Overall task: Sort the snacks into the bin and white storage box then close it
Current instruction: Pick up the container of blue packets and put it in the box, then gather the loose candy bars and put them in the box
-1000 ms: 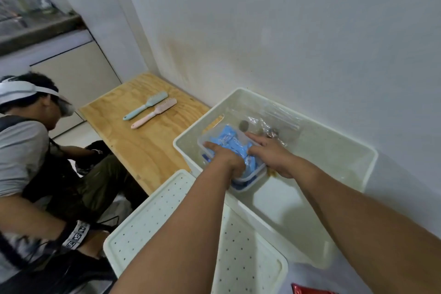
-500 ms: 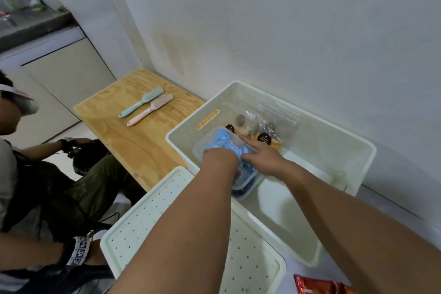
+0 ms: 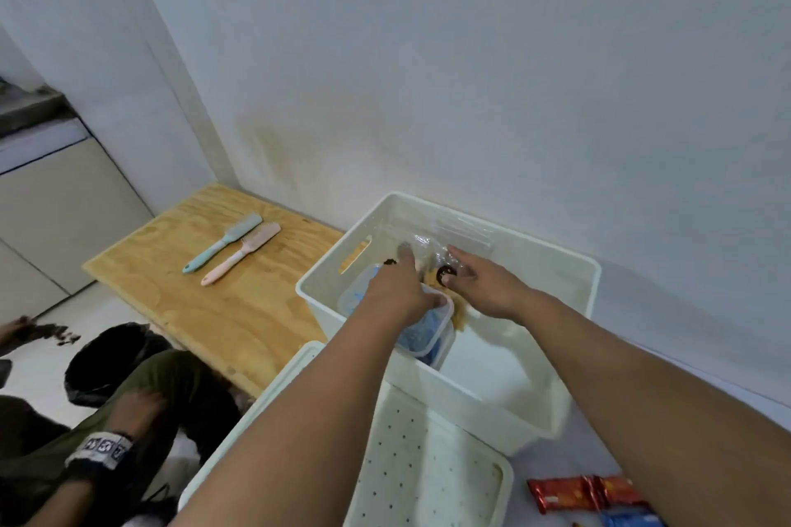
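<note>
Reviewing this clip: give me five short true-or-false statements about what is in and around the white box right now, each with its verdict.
1. Both hands are inside the white storage box. True.
2. The perforated lid is on the box. False: it lies off the box, in front of it.
3. Two brushes lie on the wooden board, a teal brush and a pink brush. True.
4. The clear container inside the box holds red snacks. False: its contents are blue.
5. Red snack packets remain outside the box. True.
</note>
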